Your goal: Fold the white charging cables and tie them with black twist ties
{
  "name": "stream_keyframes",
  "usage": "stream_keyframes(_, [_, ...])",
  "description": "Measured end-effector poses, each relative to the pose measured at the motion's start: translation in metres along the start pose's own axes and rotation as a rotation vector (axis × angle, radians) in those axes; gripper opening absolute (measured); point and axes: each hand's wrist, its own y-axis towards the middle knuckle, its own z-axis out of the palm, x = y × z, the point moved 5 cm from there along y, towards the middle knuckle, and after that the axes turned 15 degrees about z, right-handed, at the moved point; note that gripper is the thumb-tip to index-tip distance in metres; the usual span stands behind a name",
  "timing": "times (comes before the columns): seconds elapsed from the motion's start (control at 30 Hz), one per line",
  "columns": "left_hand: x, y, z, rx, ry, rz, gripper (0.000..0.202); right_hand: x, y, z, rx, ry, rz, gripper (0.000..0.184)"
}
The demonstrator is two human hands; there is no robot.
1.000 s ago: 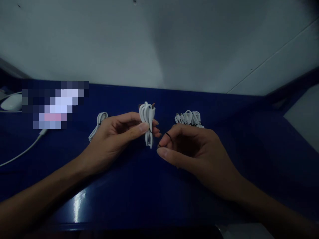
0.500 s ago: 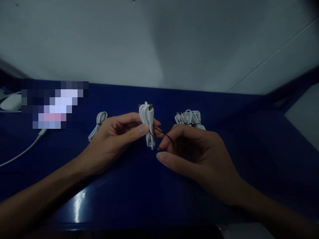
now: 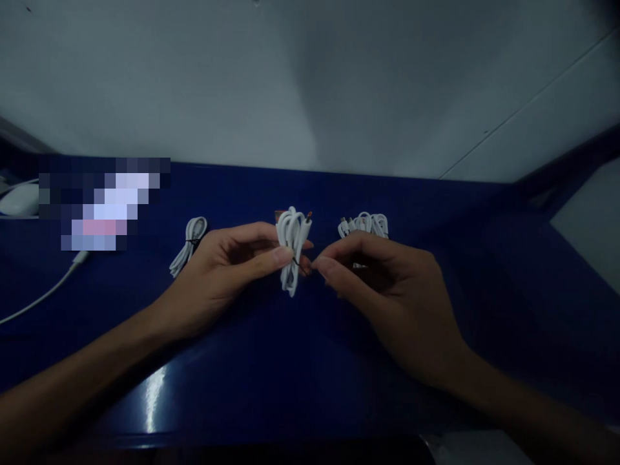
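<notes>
A coiled white charging cable (image 3: 289, 236) is upright in my left hand (image 3: 237, 261), pinched between the thumb and fingers. Its plugs show orange-brown ends near the top of the coil. Around the coil's middle runs a thin black twist tie (image 3: 297, 261), whose end reaches toward my right hand (image 3: 387, 290). The right thumb and forefinger are pinched together on that tie, just right of the coil. The right hand's other fingers are curled and partly hidden.
On the blue table (image 3: 271, 374), a tied white cable (image 3: 190, 245) lies left of my left hand. Several bundled white cables (image 3: 371, 224) sit behind my right hand. Far left are a pixelated bright object (image 3: 113, 206), a plugged-in white cord (image 3: 53, 294) and a white rounded object (image 3: 19, 200).
The black tie's loose loop has been drawn in close to the coil. My right thumb and forefinger have closed together on it. The coil has turned slightly in my left hand.
</notes>
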Motion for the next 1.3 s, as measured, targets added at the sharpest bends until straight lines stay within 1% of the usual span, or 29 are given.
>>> stream_keyframes(0.07, [0.000, 0.000, 0.000, 0.005, 0.028, 0.002, 0.017, 0.000, -0.001, 0.000, -0.047, -0.041, -0.046, 0.008])
stream_keyframes(0.13, [-0.001, 0.001, 0.000, 0.009, 0.039, -0.001, 0.017, 0.000, -0.003, -0.001, -0.125, -0.105, -0.113, 0.007])
stream_keyframes(0.23, [-0.002, 0.003, 0.003, 0.013, 0.034, -0.012, 0.016, 0.002, -0.004, -0.002, -0.226, -0.209, -0.214, 0.012])
stream_keyframes(0.37, [-0.004, 0.004, 0.005, 0.006, 0.045, -0.010, 0.013, 0.005, -0.003, 0.000, -0.276, -0.380, -0.391, 0.017])
stream_keyframes(0.47, [-0.005, 0.003, 0.004, -0.007, 0.087, 0.011, 0.013, 0.006, -0.002, 0.001, -0.325, -0.482, -0.469, 0.017])
stream_keyframes(0.57, [-0.003, 0.002, 0.003, -0.022, 0.106, 0.020, 0.014, 0.006, -0.002, 0.001, -0.338, -0.502, -0.485, 0.016])
stream_keyframes(0.77, [0.002, 0.003, 0.004, -0.040, 0.059, -0.004, 0.012, 0.007, -0.003, 0.002, -0.358, -0.516, -0.492, 0.018])
stream_keyframes(1.07, [0.005, 0.000, -0.001, -0.082, 0.043, -0.042, 0.013, 0.000, 0.002, 0.001, -0.346, -0.470, -0.517, 0.017])
stream_keyframes(1.2, [0.008, 0.000, 0.004, -0.043, -0.084, -0.055, 0.018, -0.001, 0.006, -0.001, -0.329, -0.448, -0.469, 0.013])
stream_keyframes(1.3, [0.011, 0.000, 0.009, -0.023, -0.202, -0.060, 0.020, -0.003, 0.010, -0.003, -0.271, -0.364, -0.364, 0.010])
